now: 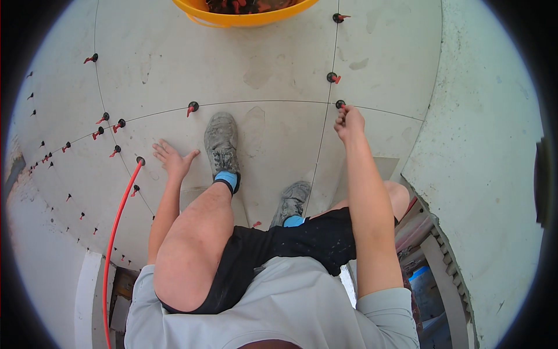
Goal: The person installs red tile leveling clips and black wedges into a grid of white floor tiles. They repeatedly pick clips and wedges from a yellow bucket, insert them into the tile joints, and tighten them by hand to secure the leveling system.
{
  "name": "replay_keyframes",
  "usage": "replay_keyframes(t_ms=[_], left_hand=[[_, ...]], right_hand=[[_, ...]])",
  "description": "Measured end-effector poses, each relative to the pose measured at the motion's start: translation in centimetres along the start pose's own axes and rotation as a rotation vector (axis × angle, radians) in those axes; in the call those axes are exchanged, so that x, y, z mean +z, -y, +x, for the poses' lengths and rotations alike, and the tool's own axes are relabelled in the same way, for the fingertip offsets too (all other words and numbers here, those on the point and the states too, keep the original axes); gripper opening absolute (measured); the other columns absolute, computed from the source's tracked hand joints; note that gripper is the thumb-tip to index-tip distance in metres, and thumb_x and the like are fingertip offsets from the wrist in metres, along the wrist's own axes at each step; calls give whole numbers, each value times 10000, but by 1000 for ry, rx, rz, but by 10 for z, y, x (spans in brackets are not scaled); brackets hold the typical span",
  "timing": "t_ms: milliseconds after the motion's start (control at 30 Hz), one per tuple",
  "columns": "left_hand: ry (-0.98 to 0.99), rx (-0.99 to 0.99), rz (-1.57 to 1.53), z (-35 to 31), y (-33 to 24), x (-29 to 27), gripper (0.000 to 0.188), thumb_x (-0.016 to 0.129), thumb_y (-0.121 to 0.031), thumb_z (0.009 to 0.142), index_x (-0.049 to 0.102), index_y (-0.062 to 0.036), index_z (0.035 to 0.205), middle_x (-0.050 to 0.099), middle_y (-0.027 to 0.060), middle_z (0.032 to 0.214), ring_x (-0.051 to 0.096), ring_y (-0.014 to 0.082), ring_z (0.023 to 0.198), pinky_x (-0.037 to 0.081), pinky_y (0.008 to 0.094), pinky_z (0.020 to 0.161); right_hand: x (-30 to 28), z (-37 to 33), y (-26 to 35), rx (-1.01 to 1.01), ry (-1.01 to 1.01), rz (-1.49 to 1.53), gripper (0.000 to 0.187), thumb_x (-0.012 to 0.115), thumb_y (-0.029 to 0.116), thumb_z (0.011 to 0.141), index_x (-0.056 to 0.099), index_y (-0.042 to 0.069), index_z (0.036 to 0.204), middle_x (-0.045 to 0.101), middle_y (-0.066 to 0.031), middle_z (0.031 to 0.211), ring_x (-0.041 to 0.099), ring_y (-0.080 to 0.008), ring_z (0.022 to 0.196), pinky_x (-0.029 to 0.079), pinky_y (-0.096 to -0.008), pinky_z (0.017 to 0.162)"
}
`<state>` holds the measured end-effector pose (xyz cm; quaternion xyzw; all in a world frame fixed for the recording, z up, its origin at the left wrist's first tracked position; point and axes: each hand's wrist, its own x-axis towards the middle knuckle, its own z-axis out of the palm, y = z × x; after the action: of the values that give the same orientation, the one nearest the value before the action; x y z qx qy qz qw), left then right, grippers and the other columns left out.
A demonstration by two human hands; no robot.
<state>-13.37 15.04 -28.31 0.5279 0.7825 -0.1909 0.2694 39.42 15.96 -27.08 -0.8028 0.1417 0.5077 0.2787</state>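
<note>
My right hand pinches the red handle of a tile leveler, whose black round base sits where the tile joints meet. Its fingertips partly cover the handle. My left hand lies on the light grey tile, fingers spread, holding nothing. Just above it, a tile leveler stands on the cross joint, beyond my fingertips. Two more levelers, one close beyond my right hand and another farther off, stand along the right-hand joint.
A yellow bucket with red and black pieces stands at the far edge. Several levelers line the left joints. A red hose curves down the left side. My grey shoes rest on the tiles. A pale wall rises at right.
</note>
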Motion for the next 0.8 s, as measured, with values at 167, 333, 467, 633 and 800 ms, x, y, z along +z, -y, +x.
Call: replay_keyframes(t_ms=[167,333,467,633,800], left_hand=[[-4,-7,-13,-2,-5,-3,1404,851,-588,591,-8,17,1522,-57,321,1569,-3,547,1434,275,695,1041],[-29,13,-15,0,2,2,1412,851,-595,586,-11,14,1524,-50,321,1570,-3,547,1434,277,691,1042],[-18,2,-15,-1,0,-1,1417,848,-604,584,-16,11,1525,-54,320,1570,-9,548,1434,275,691,1043],[-7,-4,-14,-3,-3,-3,1424,842,-613,583,-25,9,1525,-69,318,1570,-15,552,1432,273,695,1043],[17,-18,-20,0,-5,-4,1424,839,-616,586,-33,7,1524,-82,315,1570,-17,555,1430,268,711,1033]], right_hand=[[-16,-19,7,-847,-300,-1171,248,642,277,875,606,43,804,618,-103,686,622,-300,639,487,-391,586],[-21,-29,22,-1117,-151,-1629,301,695,327,846,587,45,846,637,-128,799,641,-319,773,517,-446,664],[-23,-30,32,-1167,-93,-1802,265,695,300,849,604,55,892,653,-114,882,651,-264,874,540,-393,708],[-22,-19,29,-1205,-38,-1782,297,630,317,901,592,46,786,627,-130,731,638,-301,709,524,-434,654],[-5,1,8,-763,-295,-1247,298,579,262,916,615,26,737,636,-139,660,622,-298,567,500,-396,575]])
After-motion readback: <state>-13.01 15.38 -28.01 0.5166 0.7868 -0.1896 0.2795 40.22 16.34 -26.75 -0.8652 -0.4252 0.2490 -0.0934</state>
